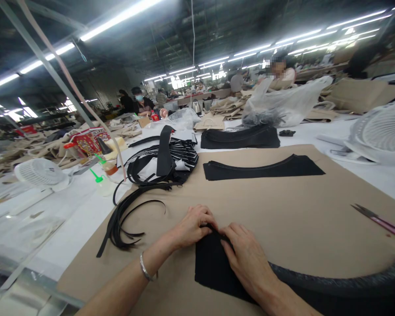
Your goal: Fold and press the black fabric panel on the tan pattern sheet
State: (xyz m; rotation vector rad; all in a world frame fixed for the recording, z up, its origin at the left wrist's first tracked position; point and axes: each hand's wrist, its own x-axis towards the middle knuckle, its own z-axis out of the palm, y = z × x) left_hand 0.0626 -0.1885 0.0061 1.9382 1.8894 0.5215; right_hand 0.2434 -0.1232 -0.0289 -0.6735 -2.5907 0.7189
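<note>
A black curved panel (213,263) lies on the brown sheet in front of me, running off to the lower right along its curved upper edge. My left hand (195,226) pinches the panel's upper edge near its left corner, fingers curled over it. Close beside it, my right hand (245,252) grips the same edge between thumb and bent fingers. Both hands are closed on the edge, with the fingertips nearly touching. Farther back lies a similar black panel (263,169) with a narrow strip along its curve. A bunch of black strips (118,224) rests left of my hands.
More black panels (240,138) are stacked at the back. Black-and-white pieces (184,153) are heaped left of them. Pink-handled scissors (382,221) lie at right. White fans (41,173) stand on both sides, and green-tipped bottles (102,184) at left. People sit in the background.
</note>
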